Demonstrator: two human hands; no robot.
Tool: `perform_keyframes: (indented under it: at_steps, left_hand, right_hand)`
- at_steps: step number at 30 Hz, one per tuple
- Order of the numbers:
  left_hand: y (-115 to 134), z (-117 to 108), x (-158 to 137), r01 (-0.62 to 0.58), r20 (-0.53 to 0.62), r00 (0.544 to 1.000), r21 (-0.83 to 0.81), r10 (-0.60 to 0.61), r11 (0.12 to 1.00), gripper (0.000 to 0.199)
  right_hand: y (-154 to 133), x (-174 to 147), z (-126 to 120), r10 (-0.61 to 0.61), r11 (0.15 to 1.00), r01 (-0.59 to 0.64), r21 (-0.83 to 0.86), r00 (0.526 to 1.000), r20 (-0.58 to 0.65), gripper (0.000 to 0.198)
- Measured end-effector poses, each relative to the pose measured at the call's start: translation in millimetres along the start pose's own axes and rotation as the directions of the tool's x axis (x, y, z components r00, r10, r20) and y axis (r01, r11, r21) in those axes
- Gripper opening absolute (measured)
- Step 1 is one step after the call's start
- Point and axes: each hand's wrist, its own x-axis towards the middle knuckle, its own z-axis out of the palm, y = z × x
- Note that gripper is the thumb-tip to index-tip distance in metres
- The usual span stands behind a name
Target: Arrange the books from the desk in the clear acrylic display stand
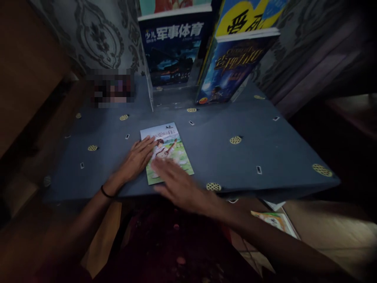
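A thin book (179, 157) lies flat near the front edge of the cloth-covered table (218, 149). Its cover shows a figure with a guitar on a green meadow. My left hand (138, 157) rests on the book's left side, fingers stretched out and lying flat; a dark band circles that wrist. Over the lower part of the cover is my right hand (176, 182), slightly blurred, its fingers extended. Whether the right fingers touch the cover or hover just above it, I cannot tell. Neither hand grips anything.
Behind the book, a dark blue book (173, 55) and another blue book (229, 70) stand upright in a clear stand (173, 98), with more books behind them. A pixelated patch covers something at the back left. Books (273, 222) lie on the floor at right.
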Motion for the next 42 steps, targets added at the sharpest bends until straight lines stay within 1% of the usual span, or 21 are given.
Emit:
perform_keyframes:
  at_steps: [2, 4, 6, 8, 12, 15, 18, 24, 29, 31, 34, 36, 38, 40, 42]
  left_hand:
    - [-1.7, 1.1, -1.8, 0.001, 0.01, 1.0, 0.005, -0.001, 1.0, 0.048]
    - [-1.2, 2.2, -2.3, -0.002, -0.001, 1.0, 0.005, 0.002, 1.0, 0.049]
    - [-0.4, 3.3, -2.4, -0.002, -0.014, 1.0, -0.001, 0.002, 1.0, 0.049]
    - [0.0, 4.1, -2.3, 0.003, -0.02, 1.0, -0.013, -0.003, 1.0, 0.048]
    - [0.7, 4.2, -2.4, 0.021, -0.029, 0.999, -0.022, -0.022, 1.0, 0.048]
    - [1.4, 3.8, -2.7, 0.029, -0.024, 0.999, -0.012, -0.029, 1.0, 0.049]
    - [1.2, 4.5, -3.4, 0.03, -0.027, 0.999, 0.005, -0.03, 1.0, 0.048]
    - [-1.1, 8.7, -4.3, 0.04, -0.133, 0.991, 0.065, -0.031, 0.997, 0.046]
    - [-1.3, 10.6, -4.2, 0.047, -0.174, 0.984, 0.073, -0.033, 0.996, 0.044]
    - [-0.7, 12.3, -4.9, 0.084, -0.191, 0.979, 0.07, -0.069, 0.994, 0.044]
    - [0.9, 14.7, -6.2, 0.206, -0.229, 0.955, 0.059, -0.188, 0.977, 0.048]
    - [1.7, 15.1, -6.4, 0.252, -0.237, 0.941, 0.017, -0.241, 0.968, 0.049]
    - [1.2, 14.4, -5.6, 0.252, -0.235, 0.935, -0.081, -0.264, 0.964, 0.048]
    - [-1.0, 13.6, -3.6, 0.241, -0.242, 0.922, -0.247, -0.3, 0.939, 0.048]
    - [-3.7, 13.8, -0.2, 0.228, -0.242, 0.902, -0.434, -0.357, 0.871, 0.049]
  right_hand:
    - [-27.3, -6.4, 18.9, -0.105, 0.994, 0.106, -0.017, 0.992, 0.064, 0.064]
    - [-42.0, -9.8, 32.8, -0.112, 0.992, 0.115, -0.047, 0.992, 0.065, 0.066]
    - [-44.5, -13.3, 38.4, -0.074, 0.994, 0.077, -0.078, 0.997, 0.035, 0.066]
    - [-38.8, -20.3, 35.8, -0.042, 0.994, 0.042, -0.105, 0.999, 0.005, 0.066]
    - [-18.6, -47.0, 16.9, 0.024, 0.986, -0.032, -0.162, 0.998, -0.053, 0.07]
    - [-4.4, -68.3, 3.1, 0.136, 0.963, -0.161, -0.216, 0.983, -0.127, 0.07]
    - [3.3, -79.6, -3.0, 0.229, 0.936, -0.263, -0.232, 0.96, -0.162, 0.068]
    - [2.0, -75.3, -2.2, 0.285, 0.917, -0.318, -0.24, 0.944, -0.163, 0.061]
    - [8.4, -61.9, -8.4, 0.324, 0.914, -0.349, -0.205, 0.934, -0.149, 0.058]
    - [14.2, -54.2, -10.1, 0.329, 0.911, -0.355, -0.208, 0.932, -0.152, 0.057]
    - [23.2, -42.7, -9.2, 0.333, 0.902, -0.363, -0.232, 0.93, -0.159, 0.056]
    - [27.9, -36.8, -6.8, 0.331, 0.898, -0.363, -0.248, 0.929, -0.165, 0.056]
    - [31.4, -33.0, -4.2, 0.326, 0.898, -0.362, -0.25, 0.929, -0.173, 0.056]
    - [33.8, -31.1, -2.4, 0.325, 0.901, -0.361, -0.239, 0.929, -0.178, 0.056]
    - [35.5, -30.8, -1.6, 0.325, 0.905, -0.36, -0.226, 0.929, -0.176, 0.056]
